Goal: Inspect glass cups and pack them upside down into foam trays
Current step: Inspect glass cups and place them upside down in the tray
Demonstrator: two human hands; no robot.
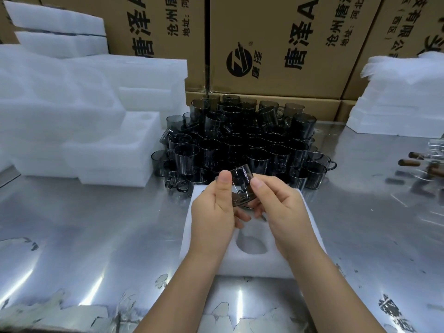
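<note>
Head-worn wide-angle view, forward and down; close above the steel table [91, 236]

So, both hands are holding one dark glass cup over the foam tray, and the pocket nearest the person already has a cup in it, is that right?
Not quite. The head view shows the near pocket of the foam tray empty, with no cup in it. The rest holds: the left hand and the right hand both grip one dark glass cup over the tray.

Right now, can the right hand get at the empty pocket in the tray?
Probably yes. The right hand is above the tray, and the pocket lies open just below with nothing between. But it holds the cup together with the left hand, so it is not free.
</note>
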